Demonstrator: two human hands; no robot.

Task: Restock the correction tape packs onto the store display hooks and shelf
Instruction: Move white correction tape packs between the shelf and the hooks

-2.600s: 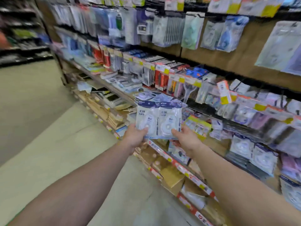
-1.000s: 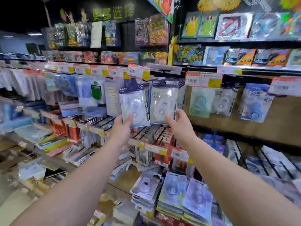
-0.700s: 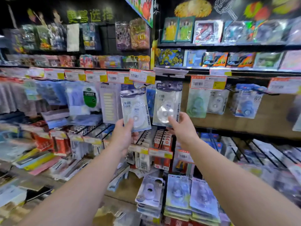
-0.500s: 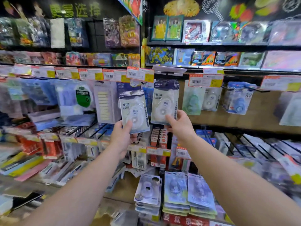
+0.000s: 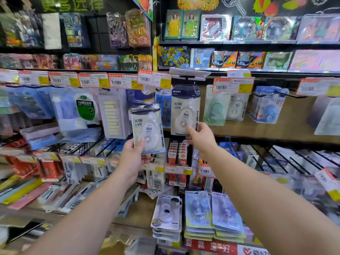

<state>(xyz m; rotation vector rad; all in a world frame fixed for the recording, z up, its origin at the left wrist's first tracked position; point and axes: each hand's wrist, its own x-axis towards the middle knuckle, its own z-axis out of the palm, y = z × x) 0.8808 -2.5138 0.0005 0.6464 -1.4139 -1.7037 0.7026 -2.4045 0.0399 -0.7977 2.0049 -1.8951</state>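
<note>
Head view, store aisle, stationery display. Left hand (image 5: 131, 158), centre of frame, is gripping a correction tape pack (image 5: 147, 128) by its lower edge, thumb curled over the front, the pack tilting slightly and standing clear of the hooks. Right hand (image 5: 201, 138), just right of centre, is pinching the bottom of a second correction tape pack (image 5: 184, 109), which is sitting upright at the front of a row of like packs beneath a price tag (image 5: 154, 80); whether its hole is on the hook cannot be told. Mint-green packs (image 5: 215, 107) are hanging just right of it, blue packs (image 5: 268, 105) farther right. Stacks of tape packs (image 5: 198, 214) are lying on the lower shelf (image 5: 136, 214), bottom centre. Toy boxes (image 5: 181, 23) are filling the upper right.
</note>
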